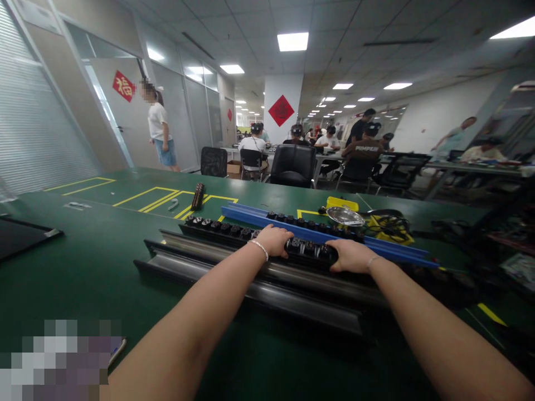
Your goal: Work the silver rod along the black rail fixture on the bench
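On the green table (83, 295), two dark channels are found nearest the person: a front channel (188, 270) with its hollow facing up, and a rear channel (200, 245) laid just behind it, roughly parallel. Both are crossed by the forearms. Beyond them, a black strip (309, 249) bearing a row of dark blocks is held at two places. It is gripped from above by the left hand (272, 240), with the fingers bent over it and the thumb on the near side; its right end is pinched between the thumb and fingers of the right hand (353, 256). Whether the strip is lifted or supported from below cannot be told. A beaded bracelet (259, 250) is worn on the left wrist. Just behind the strip, a blue rail (246, 214) is laid, with a second row of dark blocks (288, 218) along its near side. Farther back, a shiny metal dish (345, 216) is seen near a yellow box (343, 204), and dark cable (387, 225) is heaped on its right. Well to the left, a brown ridged strip (198, 196) is set across yellow tape markings (156, 199). Past the table, black chairs (292, 163) and seated people are noted, and a person in a white top (157, 122) is seen standing at left.
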### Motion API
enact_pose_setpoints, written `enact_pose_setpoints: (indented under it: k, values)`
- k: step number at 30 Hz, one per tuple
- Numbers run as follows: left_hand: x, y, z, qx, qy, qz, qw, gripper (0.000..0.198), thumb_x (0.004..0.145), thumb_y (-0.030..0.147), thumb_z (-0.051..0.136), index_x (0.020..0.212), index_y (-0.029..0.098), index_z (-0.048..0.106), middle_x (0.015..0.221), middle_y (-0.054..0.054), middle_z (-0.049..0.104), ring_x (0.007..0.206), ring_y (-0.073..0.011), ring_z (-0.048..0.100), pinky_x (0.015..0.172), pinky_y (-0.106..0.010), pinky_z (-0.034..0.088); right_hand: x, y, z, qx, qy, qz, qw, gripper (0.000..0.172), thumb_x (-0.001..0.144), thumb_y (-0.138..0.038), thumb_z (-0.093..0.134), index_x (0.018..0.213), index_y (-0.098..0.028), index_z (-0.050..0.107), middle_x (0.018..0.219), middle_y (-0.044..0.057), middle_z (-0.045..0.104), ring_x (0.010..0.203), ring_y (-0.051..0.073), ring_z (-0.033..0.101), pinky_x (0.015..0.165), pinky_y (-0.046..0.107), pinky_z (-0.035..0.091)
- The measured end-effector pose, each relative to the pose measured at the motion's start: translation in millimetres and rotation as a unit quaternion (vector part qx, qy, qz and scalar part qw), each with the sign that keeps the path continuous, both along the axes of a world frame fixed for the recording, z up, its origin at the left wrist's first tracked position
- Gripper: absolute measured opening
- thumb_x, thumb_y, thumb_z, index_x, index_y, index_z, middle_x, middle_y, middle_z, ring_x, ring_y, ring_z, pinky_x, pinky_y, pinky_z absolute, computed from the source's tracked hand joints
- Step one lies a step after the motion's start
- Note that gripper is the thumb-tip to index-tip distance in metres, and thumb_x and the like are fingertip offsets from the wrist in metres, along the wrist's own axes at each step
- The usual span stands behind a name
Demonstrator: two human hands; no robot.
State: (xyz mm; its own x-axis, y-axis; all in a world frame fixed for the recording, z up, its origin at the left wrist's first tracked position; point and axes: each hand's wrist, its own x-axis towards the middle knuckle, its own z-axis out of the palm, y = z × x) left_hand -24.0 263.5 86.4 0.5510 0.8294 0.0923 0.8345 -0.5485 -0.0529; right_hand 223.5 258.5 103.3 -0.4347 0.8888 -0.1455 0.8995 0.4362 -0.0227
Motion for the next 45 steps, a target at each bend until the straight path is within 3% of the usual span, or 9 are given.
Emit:
enact_pose_setpoints:
  k: [3,6,11,16,20,24,29,34,45]
  values:
    - [2,4,3.7,-0.027,0.026,-0.012,0.999,0.076,0.055,0.050,0.073,0.122,0.028,0.044,0.114,-0.005,0.060,0.100,-0.0240,0.058,0.084,-0.033,0.044,-1,-6,6.3,0.017,0.003,0.000,1.000,0.068,0.053,-0.041,0.068,0.116,-0.017,0.057,0.111,0.010,0.062,0.099,0.027,0.058,0.083,0.034,0.044]
    - [2,1,8.7,-0.037,0.042,-0.017,0.998,0.077,0.054,0.050,0.073,0.123,0.029,0.044,0.110,-0.006,0.061,0.097,-0.0247,0.059,0.076,-0.031,0.046,-1,-12,7.3,0.033,0.005,-0.003,0.999,0.072,0.054,-0.042,0.067,0.120,-0.016,0.054,0.115,0.011,0.060,0.102,0.027,0.057,0.085,0.034,0.044]
    - [-1,-9,23.0,-0.026,0.054,-0.016,0.998,0.078,0.057,0.051,0.070,0.126,0.029,0.041,0.115,-0.008,0.057,0.100,-0.0267,0.057,0.078,-0.033,0.046,-2,-22,14.7,0.053,0.004,-0.009,0.999,0.073,0.055,-0.042,0.067,0.122,-0.017,0.053,0.118,0.010,0.058,0.103,0.027,0.056,0.085,0.035,0.044]
    - [-6,-21,49.5,-0.018,0.066,-0.012,0.998,0.077,0.057,0.050,0.070,0.125,0.029,0.042,0.114,-0.008,0.058,0.097,-0.0266,0.058,0.076,-0.033,0.046,-6,-37,35.2,0.074,0.005,-0.008,0.997,0.077,0.056,-0.046,0.066,0.124,-0.016,0.051,0.121,0.011,0.056,0.105,0.027,0.055,0.086,0.035,0.044]
    - [-16,-48,69.7,-0.009,0.080,-0.020,0.997,0.077,0.058,0.055,0.067,0.126,0.029,0.041,0.113,-0.007,0.058,0.094,-0.0261,0.059,0.073,-0.032,0.045,-13,-63,51.3,0.087,0.005,-0.005,0.996,0.076,0.055,-0.049,0.066,0.124,-0.018,0.052,0.121,0.010,0.056,0.105,0.028,0.054,0.085,0.035,0.044]
    - [-30,-90,78.6,-0.003,0.092,-0.026,0.995,0.078,0.057,0.056,0.066,0.125,0.028,0.042,0.111,-0.007,0.059,0.093,-0.0265,0.059,0.071,-0.032,0.045,-23,-104,61.3,0.083,0.010,-0.001,0.997,0.077,0.054,-0.050,0.066,0.124,-0.021,0.051,0.118,0.008,0.059,0.103,0.028,0.056,0.082,0.036,0.045]
    - [-48,-140,75.9,-0.028,0.101,-0.025,0.994,0.082,0.056,0.055,0.067,0.128,0.029,0.039,0.111,-0.006,0.059,0.094,-0.0267,0.059,0.072,-0.032,0.045,-41,-156,58.7,0.080,0.010,0.006,0.997,0.071,0.055,-0.049,0.065,0.120,-0.023,0.053,0.115,0.008,0.060,0.099,0.027,0.057,0.078,0.035,0.045]
    - [-69,-175,62.6,-0.059,0.098,-0.009,0.993,0.085,0.055,0.051,0.068,0.131,0.029,0.036,0.119,-0.006,0.056,0.102,-0.0267,0.056,0.081,-0.033,0.044,-65,-194,40.0,0.076,0.020,0.012,0.997,0.065,0.057,-0.047,0.063,0.116,-0.022,0.054,0.111,0.009,0.061,0.097,0.026,0.057,0.077,0.034,0.044]
    - [-121,-198,38.2,-0.112,0.115,0.020,0.987,0.088,0.053,0.046,0.072,0.131,0.030,0.036,0.123,-0.006,0.055,0.104,-0.0277,0.056,0.083,-0.035,0.044,-122,-214,-0.6,0.046,0.054,0.023,0.997,0.056,0.056,-0.050,0.062,0.104,-0.021,0.058,0.104,0.010,0.064,0.092,0.026,0.060,0.072,0.034,0.045]
